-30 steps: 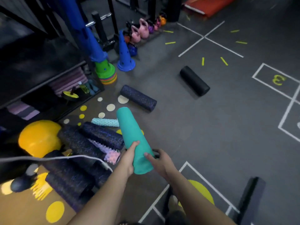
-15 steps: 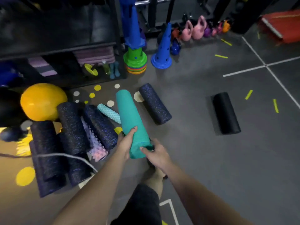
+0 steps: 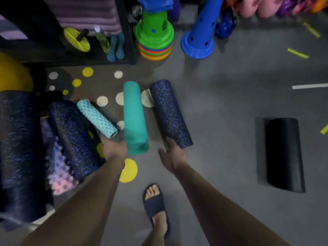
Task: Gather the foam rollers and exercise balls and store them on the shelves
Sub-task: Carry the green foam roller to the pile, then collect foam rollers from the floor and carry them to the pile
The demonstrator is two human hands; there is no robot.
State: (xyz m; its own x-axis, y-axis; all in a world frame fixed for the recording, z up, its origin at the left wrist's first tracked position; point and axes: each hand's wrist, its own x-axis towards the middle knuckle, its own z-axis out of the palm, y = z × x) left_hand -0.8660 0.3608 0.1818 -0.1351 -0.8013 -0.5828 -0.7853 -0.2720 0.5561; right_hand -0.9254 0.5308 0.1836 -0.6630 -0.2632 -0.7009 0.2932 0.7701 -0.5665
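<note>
My left hand (image 3: 114,148) holds the near end of a teal foam roller (image 3: 134,118), which points away from me just above the floor. My right hand (image 3: 173,155) is off the teal roller, fingers spread, its fingertips touching the near end of a blue-speckled dark roller (image 3: 169,112) lying on the floor beside it. A black roller (image 3: 284,153) lies alone to the right. On the left lie a pale ridged roller (image 3: 96,118), two dark speckled rollers (image 3: 74,135), a pink knobbly roller (image 3: 60,174) and a yellow exercise ball (image 3: 12,73).
A low black shelf unit (image 3: 127,32) stands at the top left with folded mats and small items inside. A stack of green cones (image 3: 154,38), a blue cone (image 3: 200,32) and pink kettlebells (image 3: 252,6) line the back. My slippered foot (image 3: 156,206) stands below my hands.
My right hand has let go of the teal roller and moved right to the speckled roller's end. The view has dropped lower and closer to the floor and shelf.
</note>
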